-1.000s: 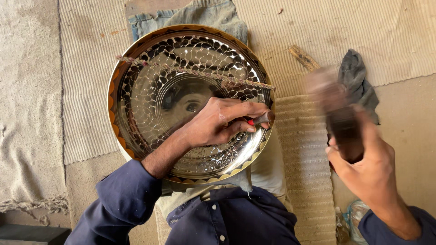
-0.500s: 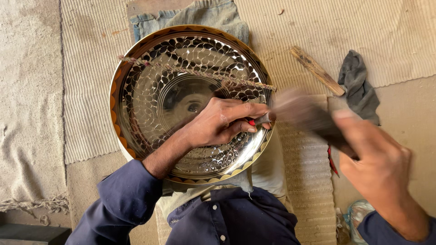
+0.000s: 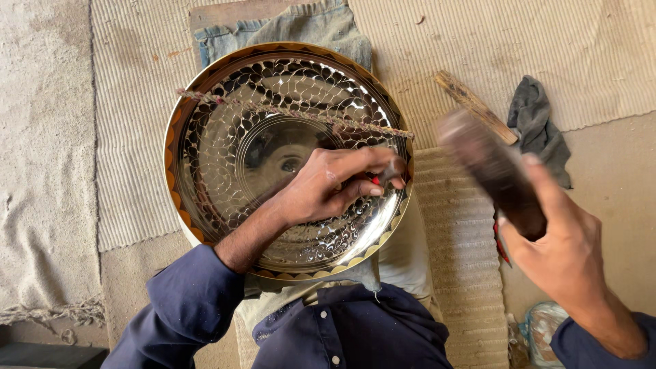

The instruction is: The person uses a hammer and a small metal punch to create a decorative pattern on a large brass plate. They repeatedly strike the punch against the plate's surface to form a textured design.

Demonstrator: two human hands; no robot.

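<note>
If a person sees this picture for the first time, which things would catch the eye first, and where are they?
First, the large shiny metal plate at the centre, its patterned surface bright with reflections. The left hand rests on its right part, pinching a small tool with a red part near the rim. At the right, the right hand grips a dark, motion-blurred mallet above the woven mat.

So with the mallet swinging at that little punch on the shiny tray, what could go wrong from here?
The left hand pinches the small punch close to its top, so a stray blow from the blurred mallet in the right hand could hit the fingers. The punch stands near the rim of the patterned metal tray; a glancing strike might skid it and scar the polished surface. The tray rests on cloth and could shift.
</note>
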